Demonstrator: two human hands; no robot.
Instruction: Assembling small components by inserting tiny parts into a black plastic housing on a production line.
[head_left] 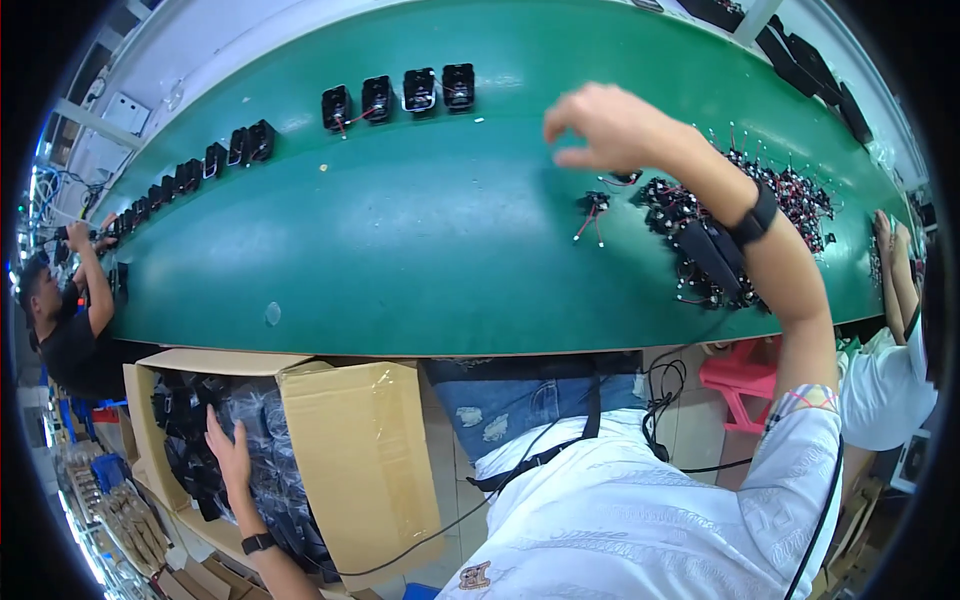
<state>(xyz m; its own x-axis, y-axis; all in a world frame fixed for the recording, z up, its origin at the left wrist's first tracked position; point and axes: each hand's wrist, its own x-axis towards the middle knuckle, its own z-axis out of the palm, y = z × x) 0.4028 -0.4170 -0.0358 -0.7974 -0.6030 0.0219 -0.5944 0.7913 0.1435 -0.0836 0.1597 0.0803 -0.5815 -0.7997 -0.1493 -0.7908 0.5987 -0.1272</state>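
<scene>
A long green conveyor-belt table [420, 230] is curving across the upper half of the frame. At lower left an open brown cardboard carton [350, 440] is standing beside the person's knees, filled with black parts in clear plastic bags [255, 440]. At right of centre on the table a heap of small black components with red and white wires [740, 220] is lying, and a single black wired component [594, 204] is sitting just left of the heap. Along the upper left, a row of black box-shaped modules [400, 95] is spacing out on the belt.

The right hand [600, 125] is hovering above the belt over the single component, its fingers [565, 112] curled apart and clamped on nothing visible. The left hand [230, 450] is reaching into the carton, its fingers spread flat on the bagged parts.

Risk, as a judgement: the right forearm is passing over the heap, so a sleeve or wrist strap could be snagging the loose wires and dragging components off the table edge; with eyes on the belt, the left hand could be grasping a bag unevenly and spilling its parts.
</scene>
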